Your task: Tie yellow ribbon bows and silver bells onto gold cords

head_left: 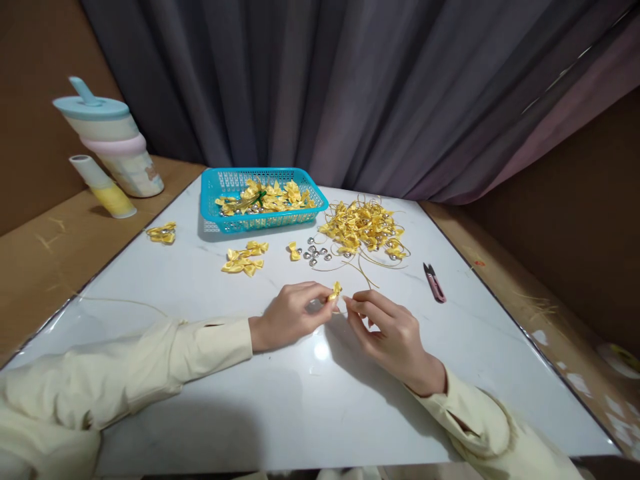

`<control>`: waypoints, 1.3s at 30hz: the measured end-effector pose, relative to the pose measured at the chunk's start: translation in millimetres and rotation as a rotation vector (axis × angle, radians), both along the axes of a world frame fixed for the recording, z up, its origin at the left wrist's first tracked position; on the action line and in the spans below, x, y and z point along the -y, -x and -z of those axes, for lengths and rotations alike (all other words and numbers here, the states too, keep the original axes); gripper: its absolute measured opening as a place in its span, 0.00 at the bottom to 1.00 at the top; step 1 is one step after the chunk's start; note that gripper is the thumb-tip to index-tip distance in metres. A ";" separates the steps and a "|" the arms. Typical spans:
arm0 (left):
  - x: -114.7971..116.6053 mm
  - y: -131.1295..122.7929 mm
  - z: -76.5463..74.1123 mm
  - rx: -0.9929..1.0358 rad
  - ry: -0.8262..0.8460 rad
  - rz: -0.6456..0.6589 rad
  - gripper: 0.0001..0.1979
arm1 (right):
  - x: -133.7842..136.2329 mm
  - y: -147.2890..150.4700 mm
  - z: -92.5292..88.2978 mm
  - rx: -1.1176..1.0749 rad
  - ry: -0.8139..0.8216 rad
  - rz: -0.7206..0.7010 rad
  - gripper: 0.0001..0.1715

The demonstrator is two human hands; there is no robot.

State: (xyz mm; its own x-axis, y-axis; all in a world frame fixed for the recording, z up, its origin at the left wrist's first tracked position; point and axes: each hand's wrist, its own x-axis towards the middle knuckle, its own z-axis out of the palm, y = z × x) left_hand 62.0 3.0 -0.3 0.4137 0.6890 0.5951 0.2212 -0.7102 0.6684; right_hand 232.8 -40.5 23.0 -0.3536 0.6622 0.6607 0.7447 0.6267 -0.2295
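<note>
My left hand point(296, 312) pinches a small yellow bow point(335, 291) between thumb and fingertips over the middle of the white table point(210, 413). Just right of the bow, my right hand point(390, 330) has its thumb and fingertips pressed together; what they hold, if anything, is too small to make out. Beyond the hands lie silver beads point(316, 254) and a single yellow bow point(294, 251). Several loose bows point(245, 259) lie to their left. A heap of yellow bows with thin gold cords point(363, 227) spreads to the right.
A blue basket point(265, 223) holding yellow bows stands at the back. Pink-handled snips point(435, 283) lie at the right. Another small bundle of bows point(163, 233) is at the left, near a tumbler point(117, 143) and a yellow-and-white tube point(103, 187). A dark curtain point(300, 80) hangs behind.
</note>
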 end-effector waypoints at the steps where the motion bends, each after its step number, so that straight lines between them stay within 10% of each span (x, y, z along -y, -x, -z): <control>1: 0.0 0.0 0.1 -0.004 0.000 -0.001 0.05 | 0.3 0.3 0.2 0.001 0.006 -0.010 0.07; 39: -1.2 -1.4 3.1 -0.050 -0.135 0.111 0.05 | -5.7 -4.1 -7.3 -0.196 0.203 -0.117 0.10</control>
